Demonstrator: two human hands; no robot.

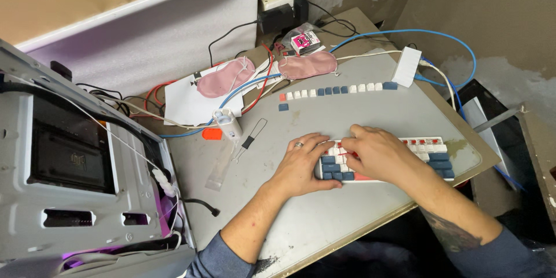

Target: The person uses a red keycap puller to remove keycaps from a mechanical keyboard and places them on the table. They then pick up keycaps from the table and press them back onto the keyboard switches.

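Keyboard: your landmark, a small keyboard (399, 165) with white, blue and red keys, lies flat on the grey mat (359, 116), near its front edge.
Left hand: your left hand (304, 162) rests on the keyboard's left end, palm down, fingers loosely spread over the keys and holding nothing; a ring shows on one finger.
Right hand: your right hand (370, 150) lies across the keyboard's middle, fingers curled down onto the keys; you cannot tell whether they pinch a key, since the tips are hidden.
Loose keys: a row of white and blue keycaps (336, 90) sits on the mat well behind the keyboard.
Wire tool: a thin wire key puller (250, 135) lies left of the keyboard, apart from it.
Small bottle: a white bottle (227, 123) stands further left of the keyboard, just beyond the puller.
Pink pads: two pink pads (307, 65) lie behind the keycap row.
Computer case: an open white case (75, 197) stands far left of the keyboard.
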